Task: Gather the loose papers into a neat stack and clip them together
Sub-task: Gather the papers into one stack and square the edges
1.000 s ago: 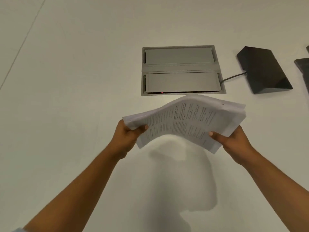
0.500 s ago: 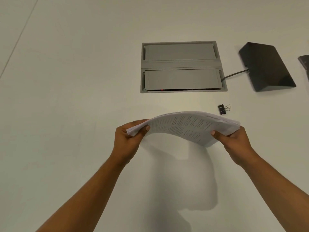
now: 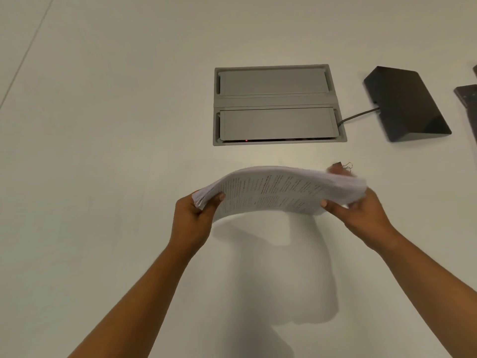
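Observation:
A thick stack of printed papers (image 3: 278, 189) hangs in the air above the white table (image 3: 103, 177), bowed upward in the middle. My left hand (image 3: 193, 218) grips its left end, thumb on top. My right hand (image 3: 361, 215) grips the right end, which looks blurred. A small black binder clip (image 3: 342, 166) with wire handles lies on the table just beyond the stack's right end, partly hidden by the papers.
A grey recessed cable box (image 3: 278, 104) with two lids is set into the table behind the papers. A black wedge-shaped device (image 3: 405, 104) with a cable sits at the right. Another dark object (image 3: 468, 99) is cut off by the right edge.
The stack has tilted flatter and dropped lower toward the table, with its sheets drawn closer together. The binder clip came into sight behind it and is now partly covered by the right end.

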A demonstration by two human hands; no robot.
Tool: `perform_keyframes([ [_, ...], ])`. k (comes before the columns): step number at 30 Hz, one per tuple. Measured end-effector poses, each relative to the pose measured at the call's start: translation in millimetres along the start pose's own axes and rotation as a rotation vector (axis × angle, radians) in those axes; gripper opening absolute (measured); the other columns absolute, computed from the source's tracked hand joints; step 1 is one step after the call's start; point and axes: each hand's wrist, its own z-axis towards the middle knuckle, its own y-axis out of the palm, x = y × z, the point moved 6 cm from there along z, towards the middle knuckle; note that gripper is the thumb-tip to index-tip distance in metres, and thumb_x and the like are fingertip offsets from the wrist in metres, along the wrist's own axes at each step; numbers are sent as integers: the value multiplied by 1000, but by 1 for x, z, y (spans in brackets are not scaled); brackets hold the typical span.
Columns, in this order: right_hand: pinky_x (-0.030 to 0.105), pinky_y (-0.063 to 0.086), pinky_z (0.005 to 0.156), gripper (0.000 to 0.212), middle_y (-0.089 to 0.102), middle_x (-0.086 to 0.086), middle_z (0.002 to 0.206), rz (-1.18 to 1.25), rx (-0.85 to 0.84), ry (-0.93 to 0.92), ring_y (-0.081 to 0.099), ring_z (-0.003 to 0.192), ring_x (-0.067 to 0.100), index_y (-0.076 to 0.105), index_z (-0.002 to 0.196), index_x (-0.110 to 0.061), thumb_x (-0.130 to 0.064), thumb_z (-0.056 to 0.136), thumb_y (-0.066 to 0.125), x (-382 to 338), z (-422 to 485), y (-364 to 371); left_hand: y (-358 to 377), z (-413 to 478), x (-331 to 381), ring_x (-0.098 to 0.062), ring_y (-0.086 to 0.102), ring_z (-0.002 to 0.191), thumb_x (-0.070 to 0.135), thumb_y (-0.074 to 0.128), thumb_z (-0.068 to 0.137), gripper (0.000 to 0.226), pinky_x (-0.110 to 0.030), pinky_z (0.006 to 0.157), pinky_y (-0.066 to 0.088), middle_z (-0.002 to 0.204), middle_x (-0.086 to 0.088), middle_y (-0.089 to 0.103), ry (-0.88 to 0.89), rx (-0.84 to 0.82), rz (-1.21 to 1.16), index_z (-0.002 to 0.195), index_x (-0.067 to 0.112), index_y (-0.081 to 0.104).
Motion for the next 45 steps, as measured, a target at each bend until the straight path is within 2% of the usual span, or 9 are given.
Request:
perform_keyframes([
  [4,31,28,114,112,21,-5,163,-382,228,-235,28,146,13,14,156,-27,-34,68,83,-68,0,-21,-4,-4,41,14,65,74,16,61,92,24,3,67,43,85,18,68,159,-27,140,116,17,62],
  [9,34,53,94,49,65,-11,130,-704,-175,-457,64,110,15,57,133,-39,-31,86,69,-118,5,19,3,-9,97,-16,72,93,19,63,87,29,-31,78,60,106,2,74,585,-153,396,114,13,73],
  [13,12,49,80,35,69,-27,106,-411,-186,-485,65,94,-8,67,118,-30,-7,92,61,-121,4,20,-15,-12,130,-25,59,123,15,64,89,35,-41,101,49,127,-9,65,745,149,376,123,5,63],
  [16,7,49,67,23,71,-35,79,-86,-93,-316,67,78,-11,73,96,-28,-7,90,64,-103,5,10,-35,-4,121,-35,40,139,29,76,83,73,-48,114,34,146,-23,43,611,387,280,138,-4,40],
  [19,21,59,70,17,77,-19,87,208,-80,-149,74,85,8,72,96,-22,-10,84,68,-82,0,12,-28,20,88,-19,47,135,50,80,71,99,-48,110,42,152,-5,43,203,205,-146,149,14,30],
  [22,30,61,74,24,79,-8,96,320,-96,-68,75,92,19,72,101,-19,-16,77,69,-70,-5,19,3,30,75,-21,69,108,35,77,80,62,-52,90,57,125,0,69,-33,-56,-388,135,18,52],
  [26,23,59,76,24,78,-16,96,284,-83,-79,73,95,11,73,102,-21,-17,78,69,-64,-6,20,9,29,70,-26,74,94,13,71,83,16,-55,81,59,103,0,78,-12,-33,-422,97,20,77],
  [36,11,54,76,46,66,-16,105,133,-10,-135,64,93,-12,58,110,-43,-11,82,74,-63,5,28,21,20,72,1,70,88,9,77,77,39,-15,71,56,85,29,73,148,-27,-283,97,42,69],
  [45,9,51,75,40,66,-28,103,155,-64,-100,63,96,-14,56,115,-37,-14,85,69,-50,20,44,35,30,41,-5,67,102,8,75,84,56,-28,82,60,98,27,71,59,-39,-307,103,59,63],
])
